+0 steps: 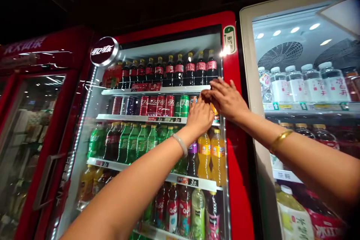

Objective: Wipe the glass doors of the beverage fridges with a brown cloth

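Observation:
Both my arms reach up toward the glass door of a red drinks fridge (236, 157). My left hand (200, 117), with a pale bangle at the wrist, is in front of the shelf of cans (169, 105); its fingers point up and meet my right hand. My right hand (227, 98), above a gold bangle, has its fingers spread near the door's right side, partly over the left fingertips. No held object shows in either hand. Whether the palms touch the glass cannot be made out. Cola bottles (201, 69) stand just above the hands, orange bottles (218, 157) below.
A pale-framed fridge with white-labelled bottles (309, 84) stands on the right. On the left is another red fridge with a metal door handle (45, 183). A round sign (104, 50) sits at the middle fridge's upper left corner. Green bottles (142, 140) fill a middle shelf.

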A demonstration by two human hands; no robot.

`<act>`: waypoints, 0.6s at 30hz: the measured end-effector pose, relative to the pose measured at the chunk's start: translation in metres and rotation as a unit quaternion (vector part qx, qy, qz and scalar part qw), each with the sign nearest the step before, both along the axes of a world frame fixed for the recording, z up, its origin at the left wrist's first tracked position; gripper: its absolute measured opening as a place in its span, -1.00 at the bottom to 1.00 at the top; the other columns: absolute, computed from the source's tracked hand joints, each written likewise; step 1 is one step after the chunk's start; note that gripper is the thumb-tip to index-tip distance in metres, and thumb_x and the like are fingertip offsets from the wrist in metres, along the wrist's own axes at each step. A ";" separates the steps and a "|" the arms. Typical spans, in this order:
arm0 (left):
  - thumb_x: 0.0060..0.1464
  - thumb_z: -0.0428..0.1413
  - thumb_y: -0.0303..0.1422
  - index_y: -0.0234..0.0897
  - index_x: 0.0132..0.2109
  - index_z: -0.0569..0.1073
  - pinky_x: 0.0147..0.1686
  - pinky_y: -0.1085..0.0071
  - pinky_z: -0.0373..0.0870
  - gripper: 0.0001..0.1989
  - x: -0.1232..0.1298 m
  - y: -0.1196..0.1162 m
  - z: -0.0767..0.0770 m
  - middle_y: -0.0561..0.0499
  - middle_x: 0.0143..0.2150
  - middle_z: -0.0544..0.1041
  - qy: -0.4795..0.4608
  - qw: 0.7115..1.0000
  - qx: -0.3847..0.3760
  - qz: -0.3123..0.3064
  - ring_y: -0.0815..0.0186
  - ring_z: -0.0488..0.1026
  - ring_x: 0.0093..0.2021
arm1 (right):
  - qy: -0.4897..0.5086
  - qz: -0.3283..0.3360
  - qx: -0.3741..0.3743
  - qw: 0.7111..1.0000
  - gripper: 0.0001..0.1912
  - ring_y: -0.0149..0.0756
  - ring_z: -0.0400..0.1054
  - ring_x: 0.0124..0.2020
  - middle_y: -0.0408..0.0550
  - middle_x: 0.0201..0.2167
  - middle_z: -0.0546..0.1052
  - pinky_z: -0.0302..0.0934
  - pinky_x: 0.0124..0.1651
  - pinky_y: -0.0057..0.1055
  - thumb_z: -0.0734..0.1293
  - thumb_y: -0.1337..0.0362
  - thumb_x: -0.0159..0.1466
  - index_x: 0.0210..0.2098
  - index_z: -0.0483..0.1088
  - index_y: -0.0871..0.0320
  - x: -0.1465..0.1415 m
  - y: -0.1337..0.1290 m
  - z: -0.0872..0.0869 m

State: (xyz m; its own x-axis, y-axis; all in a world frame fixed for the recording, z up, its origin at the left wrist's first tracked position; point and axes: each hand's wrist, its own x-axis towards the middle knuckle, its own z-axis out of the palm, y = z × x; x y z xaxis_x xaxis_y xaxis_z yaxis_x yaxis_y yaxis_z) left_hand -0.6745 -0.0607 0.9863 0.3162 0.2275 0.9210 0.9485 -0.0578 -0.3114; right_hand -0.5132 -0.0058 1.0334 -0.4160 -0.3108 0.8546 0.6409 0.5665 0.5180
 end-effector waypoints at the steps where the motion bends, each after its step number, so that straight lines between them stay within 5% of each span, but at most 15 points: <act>1: 0.36 -0.13 -0.33 -0.50 0.27 0.40 0.53 0.08 -0.07 -0.52 -0.009 0.003 0.014 -0.28 0.38 0.38 0.017 1.000 0.015 -0.003 0.11 0.10 0.51 | 0.050 -0.018 -0.002 0.999 -0.64 0.11 0.01 0.50 0.04 0.40 0.31 -0.08 0.48 0.33 0.27 0.23 0.39 0.15 0.44 0.05 -0.009 0.000 0.007; 4: 0.36 -0.12 -0.34 -0.45 0.28 0.39 0.53 0.08 -0.07 -0.54 -0.039 0.009 0.052 -0.25 0.42 0.34 0.087 0.995 0.047 -0.009 0.15 0.04 0.53 | 0.139 -0.038 0.004 0.990 -0.61 0.14 0.02 0.48 0.02 0.38 0.34 -0.04 0.48 0.25 0.28 0.17 0.38 0.17 0.44 0.05 -0.035 -0.001 0.008; 7: 0.32 -0.07 -0.40 -0.42 0.19 0.45 0.49 0.08 0.03 -0.61 -0.067 0.013 0.083 -0.26 0.33 0.44 0.131 0.989 0.064 -0.034 0.13 0.21 0.46 | 0.114 -0.047 0.023 0.992 -0.53 0.04 0.05 0.47 -0.10 0.37 0.37 0.00 0.47 0.17 0.18 0.13 0.45 0.32 0.31 -0.08 -0.061 -0.007 0.010; 10: 0.30 -0.03 -0.42 -0.44 0.13 0.45 0.43 0.12 0.17 -0.66 -0.081 0.016 0.109 -0.30 0.24 0.50 0.064 0.992 0.088 -0.055 0.08 0.34 0.36 | 0.092 -0.063 0.021 0.993 -0.51 0.03 0.14 0.41 -0.11 0.34 0.39 0.12 0.37 0.13 0.10 0.11 0.48 0.37 0.25 -0.15 -0.076 -0.010 0.046; 14: 0.34 -0.06 -0.34 -0.39 0.29 0.33 0.52 0.10 -0.06 -0.55 -0.085 0.021 0.124 -0.27 0.45 0.26 -0.068 0.985 0.133 -0.087 0.08 0.09 0.50 | 0.170 -0.071 0.001 0.983 -0.56 0.12 0.19 0.35 -0.03 0.32 0.42 0.16 0.30 0.19 0.11 0.14 0.45 0.19 0.46 -0.04 -0.076 -0.004 0.097; 18: 0.34 -0.13 -0.33 -0.34 0.46 0.11 0.55 0.07 -0.31 -0.41 -0.085 0.024 0.121 -0.15 0.57 0.02 -0.098 0.978 0.144 -0.113 0.17 -0.19 0.58 | 0.241 -0.061 0.042 0.968 -0.62 0.21 0.09 0.41 -0.02 0.30 0.42 0.15 0.31 0.32 0.16 0.10 0.41 0.00 0.55 0.02 -0.077 -0.002 0.076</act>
